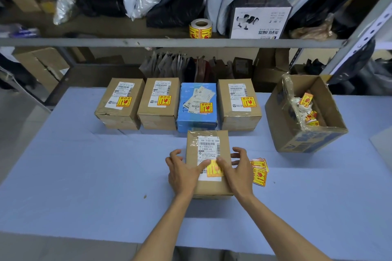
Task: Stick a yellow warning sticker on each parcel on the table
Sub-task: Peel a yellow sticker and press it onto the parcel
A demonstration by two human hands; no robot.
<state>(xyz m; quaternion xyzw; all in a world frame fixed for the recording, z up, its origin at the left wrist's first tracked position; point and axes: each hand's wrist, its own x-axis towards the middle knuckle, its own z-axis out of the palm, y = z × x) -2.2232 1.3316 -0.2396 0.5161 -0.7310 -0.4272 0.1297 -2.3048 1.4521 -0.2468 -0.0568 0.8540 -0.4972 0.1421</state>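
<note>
A brown parcel [209,184] lies in the middle of the blue table, a yellow warning sticker [214,169] on its white label. My left hand [182,171] rests on the parcel's left side, its thumb pressing the sticker's left edge. My right hand [237,168] rests on the right side with its thumb on the sticker's right edge. Behind stand several parcels in a row, each bearing a yellow sticker: brown [119,105], brown [159,105], blue [198,108], brown [239,104]. Loose yellow stickers [259,170] lie just right of my right hand.
An open cardboard box [305,140] with peeled sticker backing stands at the right of the table [84,176]. A roll of yellow stickers [200,28] sits on the metal shelf [148,42] behind, among bags and a white product box [259,21].
</note>
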